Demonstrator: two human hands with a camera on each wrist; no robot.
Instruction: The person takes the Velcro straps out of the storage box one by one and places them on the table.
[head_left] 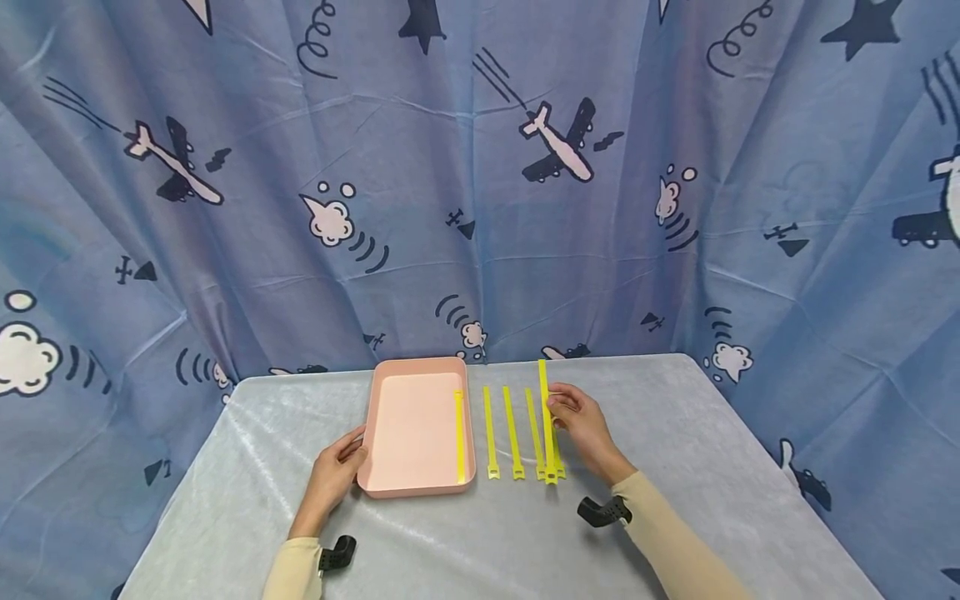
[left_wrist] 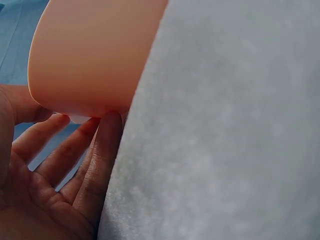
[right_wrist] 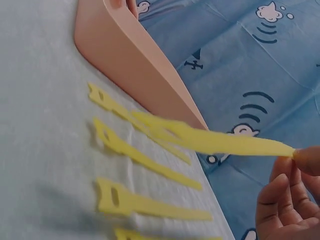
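Observation:
A pink tray (head_left: 416, 492) lies on the table, with a yellow hook-and-loop cable tie (head_left: 460, 437) inside along its right side. My left hand (head_left: 335, 475) holds the tray's left edge, thumb by the rim and fingertips on the outer wall (left_wrist: 90, 60). Raised above the table, another yellow cable tie (right_wrist: 225, 142) is pinched between the thumb and fingers of my right hand (head_left: 585, 425). Its slotted head points to the near side. Several more cable ties (head_left: 513, 433) lie in a row right of the tray, one partly hidden behind the raised tie.
A pale grey cloth (head_left: 225, 483) covers the table. Behind it hangs a blue curtain (head_left: 375, 167) printed with planes and clouds. Each wrist carries a black camera mount (head_left: 600, 511).

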